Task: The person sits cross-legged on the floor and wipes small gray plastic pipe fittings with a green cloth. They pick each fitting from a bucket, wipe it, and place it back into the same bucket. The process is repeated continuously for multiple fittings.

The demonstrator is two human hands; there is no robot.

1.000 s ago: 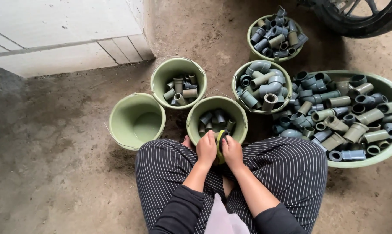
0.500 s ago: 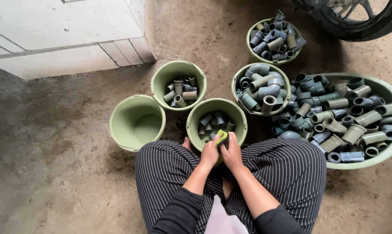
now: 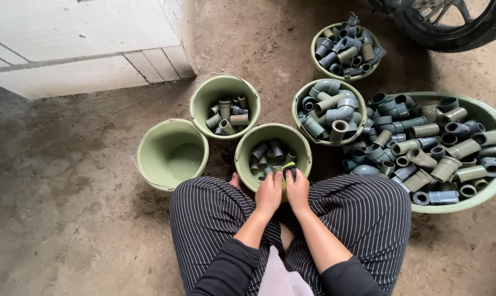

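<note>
I squat on the ground in striped trousers. My left hand (image 3: 268, 193) and my right hand (image 3: 298, 189) meet over the near rim of a green bucket (image 3: 242, 158) that holds several grey pipe fittings. Between the fingers sits a dark grey pipe fitting (image 3: 289, 172) together with a yellow-green cloth or pad (image 3: 284, 166); both hands grip them. How the fitting is turned is hidden by my fingers.
An empty green bucket (image 3: 149, 159) stands left. Behind are a bucket with a few fittings (image 3: 200, 103), two fuller buckets (image 3: 301, 94) (image 3: 316, 45), and a wide green basin (image 3: 494, 118) heaped with fittings at right. A tyre (image 3: 451, 27) top right; a white wall (image 3: 67, 49) top left.
The hands stayed together over the near bucket, working the fitting and yellow-green pad slightly; the pad shows more between the fingers. Nothing else moved.
</note>
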